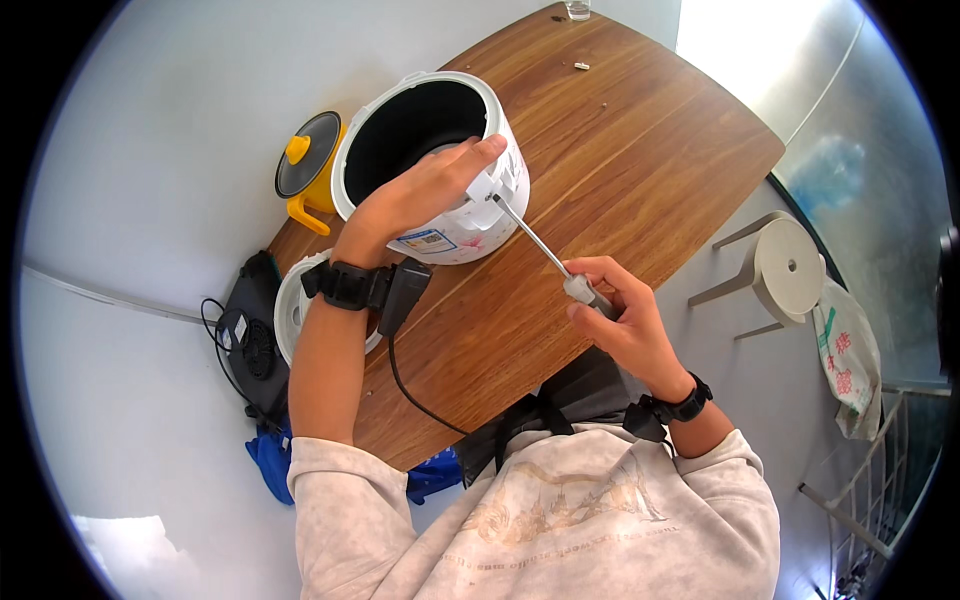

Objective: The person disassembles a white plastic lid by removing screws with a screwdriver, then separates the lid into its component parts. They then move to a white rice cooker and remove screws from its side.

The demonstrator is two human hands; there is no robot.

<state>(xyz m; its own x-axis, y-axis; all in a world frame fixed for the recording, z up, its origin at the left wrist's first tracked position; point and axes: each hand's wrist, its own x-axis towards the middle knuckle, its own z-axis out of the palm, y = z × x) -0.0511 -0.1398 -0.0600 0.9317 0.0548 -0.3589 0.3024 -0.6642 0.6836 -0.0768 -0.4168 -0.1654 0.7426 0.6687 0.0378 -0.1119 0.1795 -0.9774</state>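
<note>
A white rice cooker body [440, 245], lidless and dark inside, stands tilted on the wooden table with its opening turned up. My left hand [440, 183] lies across its near rim, holding it, with some fingers reaching over the inside; the thumb's exact place is hard to make out. In my right hand [630, 320] is a screwdriver [535, 240] with a metal shank and grey handle, fingers closed round the handle. Its tip meets a small fitting [490, 195] on the cooker's outer side, just below the rim.
A yellow pot with a glass lid [310, 155] stands left of the cooker, against the wall. A round white part [290, 315] lies partly under my left forearm, beside a black device with a cable [255, 335]. A glass [578, 10] sits at the table's [640, 130] far edge. A stool [785, 270] stands to the right.
</note>
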